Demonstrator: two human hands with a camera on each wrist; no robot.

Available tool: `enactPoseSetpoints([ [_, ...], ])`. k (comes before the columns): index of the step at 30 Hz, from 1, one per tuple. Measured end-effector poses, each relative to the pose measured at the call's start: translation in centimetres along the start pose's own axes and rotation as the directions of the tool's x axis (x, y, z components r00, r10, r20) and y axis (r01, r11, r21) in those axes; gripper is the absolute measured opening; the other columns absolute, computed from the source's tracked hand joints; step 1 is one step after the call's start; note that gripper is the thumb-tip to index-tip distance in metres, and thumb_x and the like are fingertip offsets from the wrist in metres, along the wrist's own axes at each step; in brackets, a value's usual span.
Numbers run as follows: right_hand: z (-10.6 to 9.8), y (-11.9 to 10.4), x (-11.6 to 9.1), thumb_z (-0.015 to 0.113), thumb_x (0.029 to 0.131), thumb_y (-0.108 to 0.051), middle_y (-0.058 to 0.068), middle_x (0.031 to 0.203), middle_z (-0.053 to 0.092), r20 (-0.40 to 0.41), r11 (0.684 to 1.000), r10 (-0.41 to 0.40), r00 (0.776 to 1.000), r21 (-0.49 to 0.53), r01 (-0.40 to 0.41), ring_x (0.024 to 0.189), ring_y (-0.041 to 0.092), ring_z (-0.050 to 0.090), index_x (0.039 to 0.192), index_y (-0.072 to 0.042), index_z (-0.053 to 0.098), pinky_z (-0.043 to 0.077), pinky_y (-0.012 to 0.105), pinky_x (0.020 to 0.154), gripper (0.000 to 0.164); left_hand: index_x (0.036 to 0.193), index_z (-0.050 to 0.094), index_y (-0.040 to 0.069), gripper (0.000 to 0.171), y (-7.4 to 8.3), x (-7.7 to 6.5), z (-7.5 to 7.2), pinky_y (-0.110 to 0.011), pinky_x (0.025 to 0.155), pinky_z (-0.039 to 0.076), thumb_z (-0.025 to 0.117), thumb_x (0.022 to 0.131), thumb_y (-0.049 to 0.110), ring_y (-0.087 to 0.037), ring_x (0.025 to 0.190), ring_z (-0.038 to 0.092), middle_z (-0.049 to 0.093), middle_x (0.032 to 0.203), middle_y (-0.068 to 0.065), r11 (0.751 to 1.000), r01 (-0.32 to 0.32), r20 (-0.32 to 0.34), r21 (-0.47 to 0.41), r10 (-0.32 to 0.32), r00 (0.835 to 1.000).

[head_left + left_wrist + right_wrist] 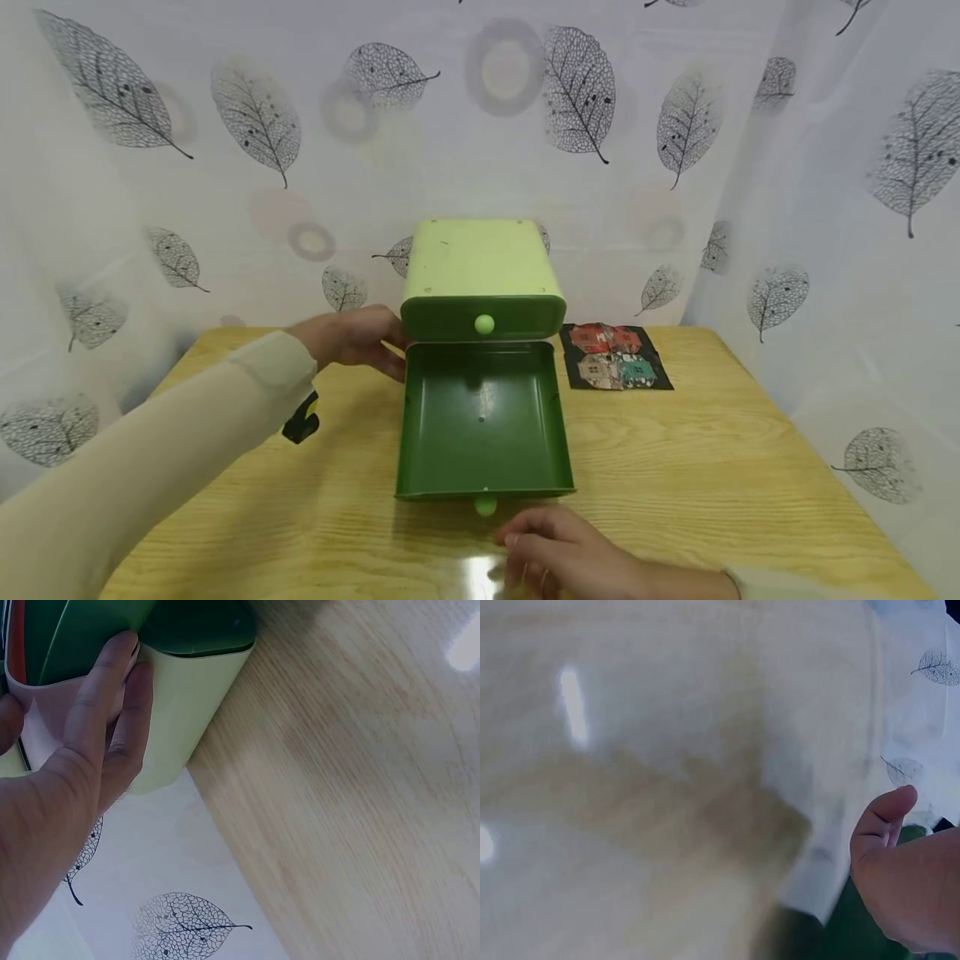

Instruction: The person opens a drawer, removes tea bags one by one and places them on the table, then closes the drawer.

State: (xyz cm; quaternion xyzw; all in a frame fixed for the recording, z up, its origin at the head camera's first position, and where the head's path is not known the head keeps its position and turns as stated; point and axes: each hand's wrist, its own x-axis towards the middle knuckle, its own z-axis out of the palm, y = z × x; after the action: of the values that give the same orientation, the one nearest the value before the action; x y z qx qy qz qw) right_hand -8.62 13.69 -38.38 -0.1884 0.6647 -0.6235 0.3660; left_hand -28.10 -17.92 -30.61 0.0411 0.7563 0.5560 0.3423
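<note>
A small two-drawer box with a pale yellow-green casing stands in the middle of the table. Its upper drawer is closed, while the lower green drawer is pulled far out, its bare floor showing. My left hand rests against the left side of the box; in the left wrist view its fingers lie fairly straight along the casing. Just in front of the lower drawer's round green knob is my right hand, fingers loosely bent, apart from the knob and holding nothing.
Right of the box lies a dark flat sheet with red, tan and teal house pictures. A small black and yellow object sits on the wooden table, partly behind my left sleeve. A leaf-patterned curtain surrounds the table.
</note>
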Motion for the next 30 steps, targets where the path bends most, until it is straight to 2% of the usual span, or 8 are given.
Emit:
enactPoseSetpoints([
  [5, 1.4, 1.4, 1.0, 0.042, 0.107, -0.019, 0.000, 0.093, 0.069, 0.009, 0.974, 0.015, 1.000, 0.226, -0.016, 0.069, 0.004, 0.061, 0.132, 0.020, 0.042, 0.051, 0.015, 0.061, 0.047, 0.127, 0.052, -0.011, 0.031, 0.0, 0.0, 0.0, -0.047, 0.094, 0.059, 0.041, 0.101, 0.000, -0.032, 0.102, 0.069, 0.055, 0.128, -0.025, 1.000, 0.000, -0.002, -0.013, 0.000, 1.000],
  [9, 2.1, 1.9, 1.8, 0.039, 0.108, -0.023, -0.002, 0.093, 0.069, -0.010, 0.944, 0.008, 1.000, 0.329, -0.004, 0.069, 0.004, 0.061, 0.128, 0.012, 0.043, 0.051, 0.016, 0.062, 0.041, 0.126, 0.052, -0.011, 0.030, 0.0, 0.1, 0.0, -0.047, 0.094, 0.059, 0.042, 0.100, 0.000, -0.033, 0.102, 0.069, 0.055, 0.126, -0.025, 1.000, 0.004, -0.014, -0.022, -0.004, 1.000],
  [16, 2.6, 2.6, 2.7, 0.035, 0.109, -0.028, -0.001, 0.092, 0.068, -0.103, 0.913, 0.024, 0.994, 0.407, 0.020, 0.071, 0.007, 0.060, 0.125, 0.000, 0.045, 0.052, 0.017, 0.062, 0.033, 0.130, 0.050, -0.010, 0.032, 0.2, 0.0, 0.0, -0.048, 0.094, 0.058, 0.041, 0.101, 0.001, -0.034, 0.103, 0.069, 0.054, 0.130, -0.026, 1.000, 0.006, -0.016, -0.013, -0.006, 1.000],
  [22, 3.0, 3.0, 3.4, 0.026, 0.110, -0.027, -0.001, 0.093, 0.068, -0.099, 0.890, 0.002, 0.995, 0.453, 0.043, 0.072, 0.007, 0.060, 0.113, -0.011, 0.047, 0.051, 0.017, 0.063, 0.026, 0.130, 0.050, -0.011, 0.032, 0.2, -0.1, 0.1, -0.047, 0.095, 0.058, 0.041, 0.102, 0.001, -0.034, 0.104, 0.069, 0.054, 0.131, -0.026, 1.000, 0.007, -0.019, -0.009, -0.007, 1.000],
  [27, 3.3, 3.1, 3.9, 0.025, 0.110, -0.026, -0.002, 0.091, 0.066, -0.119, 0.872, 0.010, 0.993, 0.487, 0.050, 0.071, 0.006, 0.058, 0.111, -0.013, 0.045, 0.049, 0.017, 0.062, 0.024, 0.130, 0.051, -0.010, 0.031, 0.0, 0.0, 0.0, -0.048, 0.094, 0.058, 0.042, 0.102, 0.002, -0.033, 0.103, 0.069, 0.055, 0.128, -0.024, 1.000, 0.002, -0.020, -0.007, -0.002, 1.000],
  [30, 3.4, 3.0, 4.0, 0.024, 0.110, -0.025, -0.003, 0.090, 0.065, -0.131, 0.873, 0.016, 0.991, 0.486, 0.050, 0.070, 0.006, 0.057, 0.110, -0.012, 0.044, 0.048, 0.017, 0.061, 0.024, 0.130, 0.051, -0.011, 0.032, -0.1, 0.0, 0.0, -0.048, 0.095, 0.058, 0.042, 0.102, 0.002, -0.033, 0.103, 0.069, 0.056, 0.127, -0.024, 1.000, -0.004, -0.016, -0.004, 0.004, 1.000],
])
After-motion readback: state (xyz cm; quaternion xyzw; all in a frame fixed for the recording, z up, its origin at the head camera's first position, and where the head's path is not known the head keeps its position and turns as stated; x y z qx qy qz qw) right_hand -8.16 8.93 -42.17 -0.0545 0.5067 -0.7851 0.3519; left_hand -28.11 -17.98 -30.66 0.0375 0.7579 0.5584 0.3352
